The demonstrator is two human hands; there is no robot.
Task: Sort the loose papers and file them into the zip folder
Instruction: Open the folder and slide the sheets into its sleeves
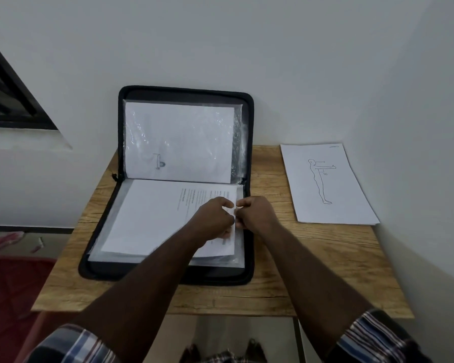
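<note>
At the open zip folder (pixel 121 132) — left hand (pixel 215 218) and right hand (pixel 257 213) both pinching a sleeve edge (pixel 237 203)

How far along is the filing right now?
Done: one sheet sits in a sleeve in the folder's upright half. In hand: left hand and right hand pinch the sleeve edge over the text page. Left: the figure drawing on the table.

1 zip folder (pixel 121 142), perhaps 3 papers (pixel 325 184).
</note>
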